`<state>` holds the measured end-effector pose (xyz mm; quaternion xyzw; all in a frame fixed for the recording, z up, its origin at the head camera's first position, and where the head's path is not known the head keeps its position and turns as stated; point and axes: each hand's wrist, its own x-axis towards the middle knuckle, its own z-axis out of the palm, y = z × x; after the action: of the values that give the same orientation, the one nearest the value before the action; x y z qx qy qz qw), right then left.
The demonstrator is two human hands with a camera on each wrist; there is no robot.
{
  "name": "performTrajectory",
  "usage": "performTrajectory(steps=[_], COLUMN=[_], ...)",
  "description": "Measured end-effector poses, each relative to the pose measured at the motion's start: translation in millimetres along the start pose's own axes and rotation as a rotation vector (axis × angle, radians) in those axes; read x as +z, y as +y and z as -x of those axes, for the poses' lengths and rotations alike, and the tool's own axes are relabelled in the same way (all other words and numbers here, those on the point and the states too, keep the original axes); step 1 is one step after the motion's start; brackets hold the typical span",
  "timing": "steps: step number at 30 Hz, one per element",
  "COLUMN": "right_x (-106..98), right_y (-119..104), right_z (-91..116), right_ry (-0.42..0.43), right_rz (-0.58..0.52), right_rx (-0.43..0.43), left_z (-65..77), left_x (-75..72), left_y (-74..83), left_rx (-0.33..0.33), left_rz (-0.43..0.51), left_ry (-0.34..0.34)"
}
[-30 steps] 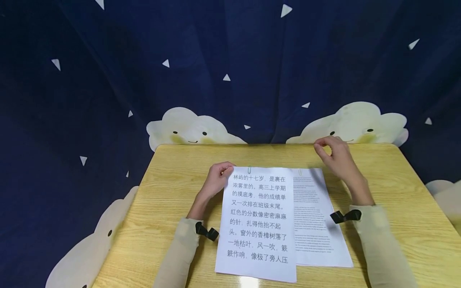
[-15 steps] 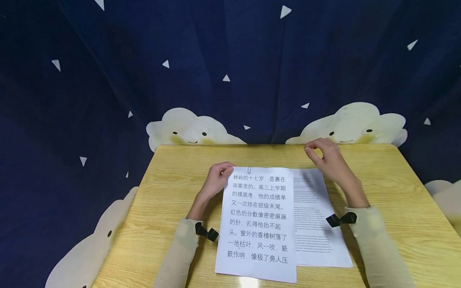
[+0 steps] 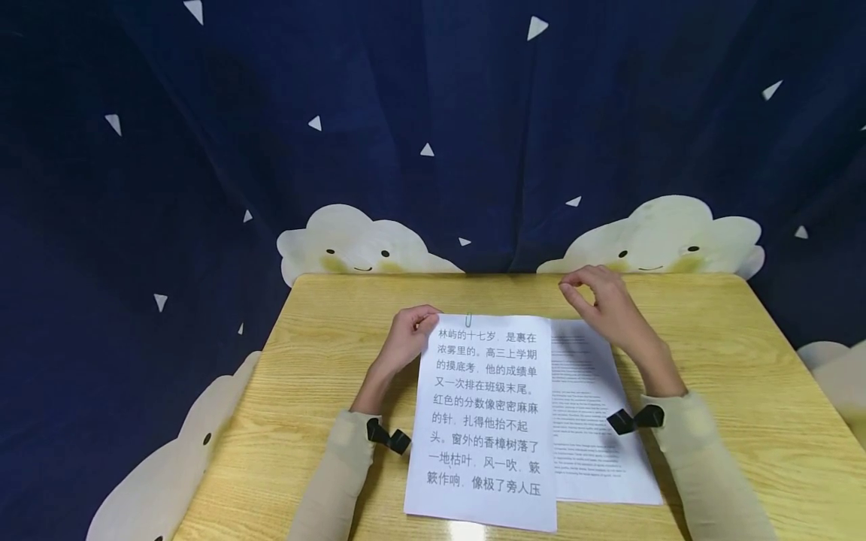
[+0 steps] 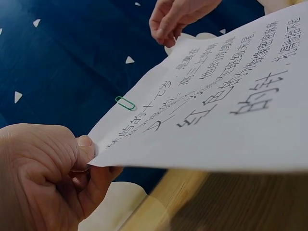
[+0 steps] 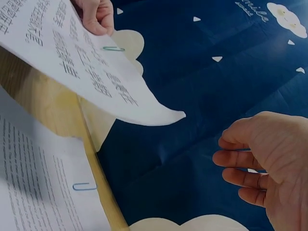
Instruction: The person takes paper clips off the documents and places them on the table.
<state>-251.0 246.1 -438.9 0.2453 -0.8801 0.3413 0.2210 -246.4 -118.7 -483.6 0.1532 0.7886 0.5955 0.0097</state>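
My left hand [image 3: 406, 334] pinches the top left corner of a sheet of paper [image 3: 482, 503] printed with large Chinese characters, thumb on top. A green paper clip [image 4: 126, 103] sits on its top edge. Both wrist views show this paper raised above the table, its far top corner curling free. To its right, my right hand [image 3: 605, 304] hovers with fingers loosely bent, holding nothing, a short gap from that corner in the right wrist view. Below lies a second printed paper [image 3: 585, 421] in small type, with a blue paper clip [image 5: 84, 186] at its top edge, partly covered in the head view.
The papers are over a light wooden table [image 3: 325, 376]. Behind its far edge hangs a dark blue curtain [image 3: 379, 150] with white triangles and smiling clouds [image 3: 365, 240].
My right hand has moved left and a little nearer, toward the top right corner of the raised paper. The left hand and its paper have stayed in place.
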Motion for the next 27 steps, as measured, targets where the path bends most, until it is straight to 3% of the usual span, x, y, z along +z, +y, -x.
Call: performTrajectory(steps=[6, 17, 27], right_x=[2, 7, 13], right_y=[-9, -21, -33], right_z=[1, -2, -1], right_ry=[-0.023, -0.035, -0.083], right_rz=[-0.005, -0.009, 0.000], right_rx=[-0.002, -0.096, -0.105], left_z=[-1.2, -0.1, 1.4], left_x=[1.8, 3.2, 6.6], left_y=[-5.3, -0.7, 4.7], left_rx=[0.003, -0.008, 0.007], left_rz=[-0.014, -0.009, -0.013], left_ry=[0.005, -0.018, -0.038])
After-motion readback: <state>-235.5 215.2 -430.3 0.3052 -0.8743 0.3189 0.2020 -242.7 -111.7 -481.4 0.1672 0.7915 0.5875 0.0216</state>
